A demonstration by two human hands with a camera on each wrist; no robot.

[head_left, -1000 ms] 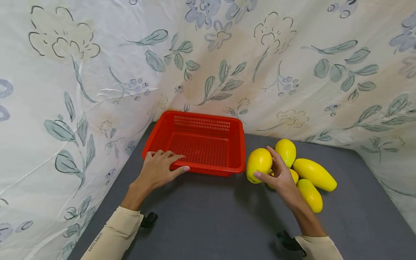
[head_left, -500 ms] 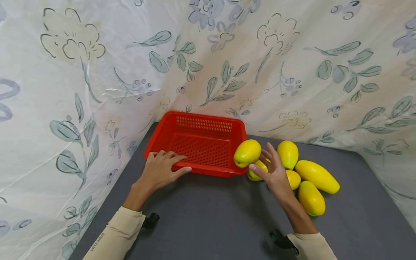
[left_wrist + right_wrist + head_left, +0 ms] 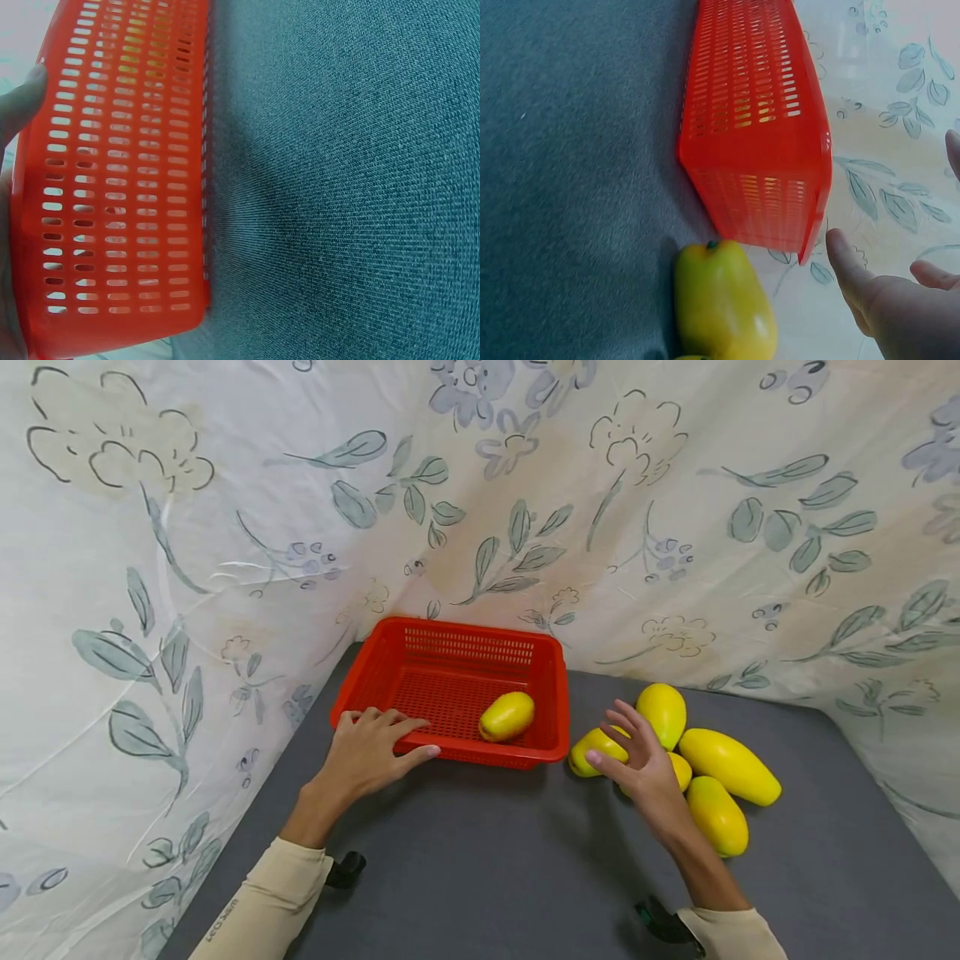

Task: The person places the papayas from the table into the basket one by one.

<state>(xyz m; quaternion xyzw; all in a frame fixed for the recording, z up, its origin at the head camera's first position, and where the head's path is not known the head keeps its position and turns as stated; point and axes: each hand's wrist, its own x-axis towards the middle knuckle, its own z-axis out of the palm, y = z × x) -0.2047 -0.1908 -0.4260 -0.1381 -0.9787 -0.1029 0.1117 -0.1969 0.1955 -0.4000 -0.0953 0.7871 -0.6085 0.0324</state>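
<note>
A yellow mango-like fruit (image 3: 507, 717) lies inside the red plastic basket (image 3: 551, 693), near its front right corner. My left hand (image 3: 372, 747) holds the basket's front rim, fingers bent over it and the thumb along the edge. In the left wrist view the thumb (image 3: 24, 103) lies at the rim of the slotted wall. My right hand (image 3: 643, 768) holds nothing, its fingers spread above the pile of fruit right of the basket. Partly behind its thumb is another yellow fruit (image 3: 592, 752), which in the right wrist view shows a small green stem end.
Several more yellow fruits lie on the grey tabletop (image 3: 480, 877), among them a long one (image 3: 730, 766), one at the back (image 3: 662, 714) and one at the front (image 3: 716, 816). A floral cloth (image 3: 517, 485) hangs behind and to the left.
The fruit my right hand held was let go at the basket's right edge and now lies inside. The right hand is back over the pile, fingers spread. My left hand stays on the rim.
</note>
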